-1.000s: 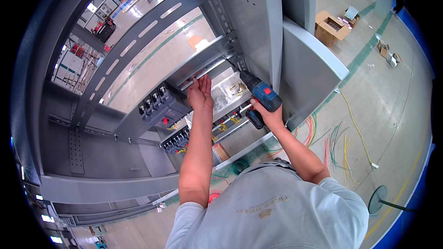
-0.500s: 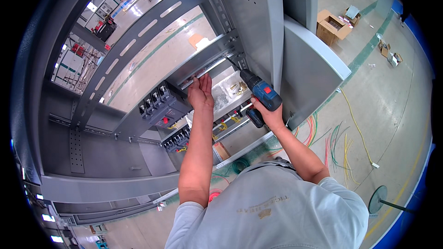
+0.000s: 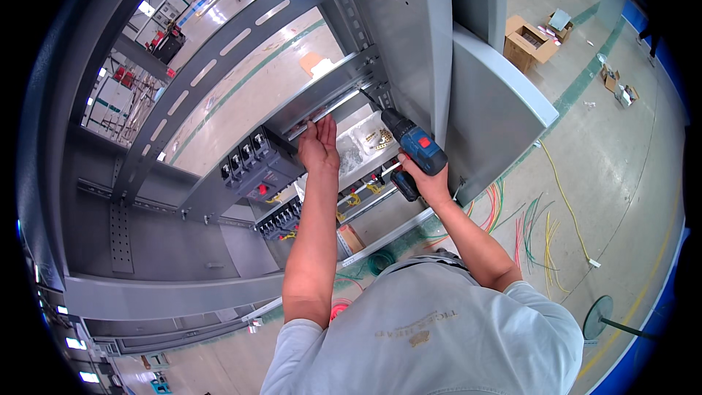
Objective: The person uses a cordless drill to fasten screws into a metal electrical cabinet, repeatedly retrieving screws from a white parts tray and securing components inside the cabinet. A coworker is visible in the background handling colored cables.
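My right hand point(image 3: 428, 184) grips a blue and black cordless drill point(image 3: 411, 148), whose bit points up and left at the end of a grey metal rail point(image 3: 322, 99) inside an open grey cabinet frame. My left hand point(image 3: 319, 145) presses flat against the underside of that rail, fingers together and pointing up. A bag of small brass-coloured screws point(image 3: 374, 137) lies between the two hands. Black circuit breakers point(image 3: 252, 168) sit on the frame just left of my left hand.
Grey perforated uprights point(image 3: 398, 0) and a grey side panel point(image 3: 497, 110) close in around the drill. Coloured wires point(image 3: 537, 227) lie on the floor to the right. Open cardboard boxes point(image 3: 528, 40) stand further off. A round stand base point(image 3: 601, 318) is at lower right.
The drill and my right hand have shifted slightly; my left hand stays flat against the rail. Little else differs.
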### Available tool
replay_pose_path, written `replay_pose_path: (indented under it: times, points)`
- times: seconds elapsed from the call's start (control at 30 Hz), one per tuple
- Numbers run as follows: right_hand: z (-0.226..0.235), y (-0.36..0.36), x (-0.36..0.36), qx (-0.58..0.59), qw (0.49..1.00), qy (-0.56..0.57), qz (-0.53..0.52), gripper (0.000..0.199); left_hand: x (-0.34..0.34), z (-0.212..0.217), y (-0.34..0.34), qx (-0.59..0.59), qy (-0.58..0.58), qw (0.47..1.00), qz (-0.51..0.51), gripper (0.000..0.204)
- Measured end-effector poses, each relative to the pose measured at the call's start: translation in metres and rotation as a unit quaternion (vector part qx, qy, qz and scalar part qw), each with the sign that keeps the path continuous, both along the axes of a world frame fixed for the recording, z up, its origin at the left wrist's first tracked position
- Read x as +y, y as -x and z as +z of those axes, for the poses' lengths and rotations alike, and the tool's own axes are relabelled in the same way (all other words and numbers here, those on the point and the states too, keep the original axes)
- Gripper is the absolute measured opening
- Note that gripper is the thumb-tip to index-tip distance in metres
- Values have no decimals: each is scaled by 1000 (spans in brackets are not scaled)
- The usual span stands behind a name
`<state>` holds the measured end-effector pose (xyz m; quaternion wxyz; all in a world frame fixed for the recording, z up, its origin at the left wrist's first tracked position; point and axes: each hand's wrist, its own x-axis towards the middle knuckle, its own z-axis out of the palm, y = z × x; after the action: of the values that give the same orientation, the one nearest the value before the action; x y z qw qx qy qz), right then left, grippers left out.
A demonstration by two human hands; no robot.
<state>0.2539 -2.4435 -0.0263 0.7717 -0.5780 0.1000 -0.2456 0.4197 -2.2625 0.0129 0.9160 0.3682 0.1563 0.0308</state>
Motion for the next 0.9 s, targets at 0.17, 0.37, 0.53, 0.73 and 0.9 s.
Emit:
replay_pose_path:
  times: [0.17, 0.37, 0.53, 0.73, 0.9]
  points:
    - [1, 0, 0, 3, 1000, 18, 1, 19, -1, 1, 1, -7, 3, 1000, 1, 18]
    - [3, 0, -6, -26, 994, 106, -7, 31, 0, -2, 1, -18, 1, 1000, -1, 19]
    - [1, -2, -9, -32, 991, 126, -10, 33, -1, -1, 2, -11, 3, 1000, 0, 20]
    - [3, -1, -7, -34, 990, 133, -13, 29, 0, -1, 2, -5, -8, 1000, -1, 21]
    - [3, -1, -7, -41, 990, 135, -19, 20, -1, -1, 4, -20, 14, 1000, 8, 11]
